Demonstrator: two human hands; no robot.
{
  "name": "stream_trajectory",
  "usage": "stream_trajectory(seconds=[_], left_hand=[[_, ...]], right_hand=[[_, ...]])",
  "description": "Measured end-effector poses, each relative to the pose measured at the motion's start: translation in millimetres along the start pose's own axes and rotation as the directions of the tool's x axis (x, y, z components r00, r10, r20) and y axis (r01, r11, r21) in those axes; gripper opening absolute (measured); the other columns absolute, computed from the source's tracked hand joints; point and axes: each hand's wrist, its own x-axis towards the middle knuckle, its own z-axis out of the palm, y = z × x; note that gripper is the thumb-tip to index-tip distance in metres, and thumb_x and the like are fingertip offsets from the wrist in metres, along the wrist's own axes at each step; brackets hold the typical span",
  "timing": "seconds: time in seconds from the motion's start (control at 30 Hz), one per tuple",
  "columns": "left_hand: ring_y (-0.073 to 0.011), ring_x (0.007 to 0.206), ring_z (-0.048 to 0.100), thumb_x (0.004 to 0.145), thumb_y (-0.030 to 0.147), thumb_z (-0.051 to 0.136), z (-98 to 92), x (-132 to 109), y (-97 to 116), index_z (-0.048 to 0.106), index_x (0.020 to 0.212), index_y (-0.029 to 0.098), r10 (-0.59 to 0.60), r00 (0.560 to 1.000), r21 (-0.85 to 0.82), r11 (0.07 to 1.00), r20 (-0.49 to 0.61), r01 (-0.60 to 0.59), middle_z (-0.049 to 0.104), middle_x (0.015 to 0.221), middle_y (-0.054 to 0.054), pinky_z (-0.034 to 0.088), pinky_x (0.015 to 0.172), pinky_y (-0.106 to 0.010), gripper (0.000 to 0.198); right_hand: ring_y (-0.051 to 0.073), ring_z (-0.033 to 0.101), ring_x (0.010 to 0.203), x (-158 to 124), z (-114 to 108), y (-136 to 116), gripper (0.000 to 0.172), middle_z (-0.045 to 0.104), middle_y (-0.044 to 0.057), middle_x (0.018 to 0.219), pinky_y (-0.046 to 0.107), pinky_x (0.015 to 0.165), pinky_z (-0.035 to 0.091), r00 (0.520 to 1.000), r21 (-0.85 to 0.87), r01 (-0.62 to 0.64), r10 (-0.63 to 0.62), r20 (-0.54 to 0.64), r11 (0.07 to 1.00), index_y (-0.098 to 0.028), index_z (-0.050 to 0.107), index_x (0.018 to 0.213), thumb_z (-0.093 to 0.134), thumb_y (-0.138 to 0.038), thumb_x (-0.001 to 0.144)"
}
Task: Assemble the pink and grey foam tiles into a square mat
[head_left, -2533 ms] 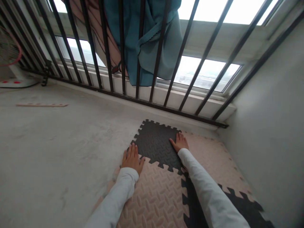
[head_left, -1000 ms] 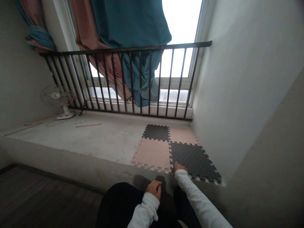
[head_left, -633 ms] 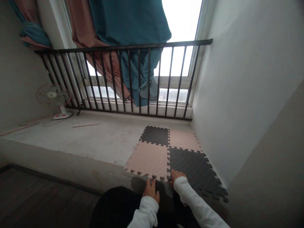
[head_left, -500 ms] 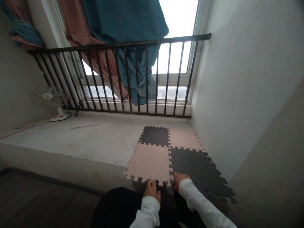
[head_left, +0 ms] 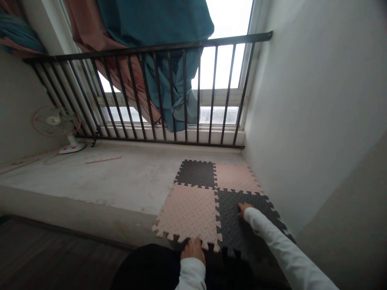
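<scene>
Four foam puzzle mat tiles lie joined in a two-by-two checker. My left hand [head_left: 194, 249] is at the front edge of the near pink foam mat tile [head_left: 189, 211], its fingers closed over the toothed rim. On the near dark grey foam mat tile [head_left: 229, 225], my right hand [head_left: 243, 209] rests with fingers stretched to the left, holding nothing. Behind these lie a smaller-looking dark tile [head_left: 195, 173] and a second pink tile [head_left: 236, 177]. The near tiles reach past the ledge's front edge.
The pale concrete ledge [head_left: 130, 177] runs to the left below a dark metal railing [head_left: 151, 141]. A fan [head_left: 71, 147] stands at its far left, near a thin strip [head_left: 104, 160]. Curtains [head_left: 157, 24] hang over the window. A white wall [head_left: 308, 112] bounds the right side.
My right hand has moved from the front seam between the near tiles forward and right onto the dark tile. My left hand stays at the pink tile's front edge. The view has shifted slightly.
</scene>
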Motion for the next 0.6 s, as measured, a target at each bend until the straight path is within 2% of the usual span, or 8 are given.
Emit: stream_trajectory(seconds=[0.13, 0.3, 0.37, 0.47, 0.53, 0.6], left_hand=[[-0.0227, 0.091, 0.056, 0.076, 0.018, 0.041, 5.1, 7, -2, 0.034, 0.125, 0.012, -0.087, 0.992, -0.046, 0.995, -0.087, 0.084, 0.053, 0.111, -0.018, 0.043, 0.074, -0.033, 0.051], [-0.024, 0.087, 0.059, 0.077, 0.022, 0.044, 6.2, 15, -4, 0.021, 0.131, 0.011, -0.147, 0.989, -0.056, 0.988, -0.035, 0.145, 0.056, 0.106, -0.02, 0.044, 0.072, -0.035, 0.059], [-0.0237, 0.088, 0.058, 0.077, 0.021, 0.043, 5.6, 19, -5, 0.017, 0.133, 0.012, -0.13, 0.991, -0.08, 0.988, -0.012, 0.129, 0.055, 0.108, -0.02, 0.044, 0.073, -0.035, 0.062], [-0.022, 0.093, 0.057, 0.076, 0.016, 0.042, 6.9, 24, -8, 0.019, 0.132, 0.015, -0.058, 0.998, -0.101, 0.993, 0.011, 0.059, 0.053, 0.113, -0.017, 0.044, 0.075, -0.033, 0.06], [-0.0201, 0.091, 0.057, 0.076, 0.013, 0.039, 9.3, 26, -11, 0.023, 0.131, 0.015, -0.008, 1.0, -0.094, 0.996, 0.011, 0.009, 0.054, 0.113, -0.015, 0.044, 0.075, -0.031, 0.058], [-0.0183, 0.085, 0.059, 0.075, 0.012, 0.037, 11.8, 25, -15, 0.028, 0.129, 0.016, 0.02, 0.999, -0.081, 0.996, -0.038, -0.023, 0.056, 0.11, -0.012, 0.045, 0.072, -0.029, 0.055]], right_hand=[[0.03, 0.025, 0.123, 27, -2, -19, 0.072, 0.02, 0.016, 0.137, 0.044, 0.092, 0.031, 1.0, 0.022, -0.016, 0.016, -0.019, 1.0, -0.029, 0.022, 0.131, 0.056, -0.023, 0.068], [0.034, 0.024, 0.122, 54, -5, -45, 0.08, 0.019, 0.013, 0.139, 0.051, 0.09, 0.029, 1.0, 0.059, -0.003, 0.004, -0.023, 0.998, -0.036, 0.018, 0.131, 0.058, -0.018, 0.064], [0.036, 0.02, 0.122, 62, -5, -52, 0.085, 0.016, 0.013, 0.139, 0.054, 0.089, 0.027, 0.999, 0.068, 0.0, 0.003, -0.046, 0.998, -0.038, 0.016, 0.13, 0.061, -0.018, 0.061], [0.039, 0.021, 0.121, 75, -5, -61, 0.09, 0.015, 0.015, 0.139, 0.057, 0.087, 0.025, 0.997, 0.088, -0.008, 0.015, -0.079, 0.996, -0.039, 0.019, 0.129, 0.067, -0.018, 0.056], [0.039, 0.025, 0.119, 84, -5, -66, 0.087, 0.019, 0.015, 0.138, 0.06, 0.085, 0.024, 0.995, 0.125, -0.011, 0.024, -0.101, 0.992, -0.039, 0.023, 0.128, 0.069, -0.026, 0.055], [0.038, 0.028, 0.118, 95, -7, -69, 0.075, 0.024, 0.016, 0.136, 0.062, 0.083, 0.023, 0.991, 0.176, 0.0, 0.024, -0.133, 0.984, -0.037, 0.026, 0.127, 0.062, -0.043, 0.061]])
